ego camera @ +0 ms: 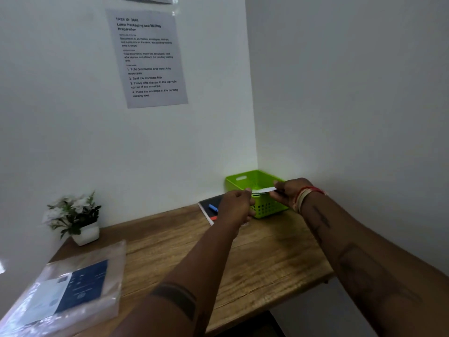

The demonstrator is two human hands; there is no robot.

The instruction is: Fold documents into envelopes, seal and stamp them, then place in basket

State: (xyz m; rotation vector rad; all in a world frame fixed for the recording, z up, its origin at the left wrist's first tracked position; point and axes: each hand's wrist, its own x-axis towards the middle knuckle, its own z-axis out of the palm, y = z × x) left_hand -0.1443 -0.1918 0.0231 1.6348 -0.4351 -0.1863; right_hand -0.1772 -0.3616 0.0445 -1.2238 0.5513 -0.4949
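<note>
A lime-green basket (245, 183) with a grid of small holes is sitting at the brown wood-grain desk's (267, 259) far right corner — a white envelope (263, 190) showing above it.

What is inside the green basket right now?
The green basket shows only bare inner walls at the back. The envelope, held above it by the left hand and right hand, hides its floor.

Left hand (237, 203) and right hand (288, 192) pinch a white envelope (263, 190) by its ends. It hangs level above the green basket (264, 207) in the desk (267, 254) corner.
</note>
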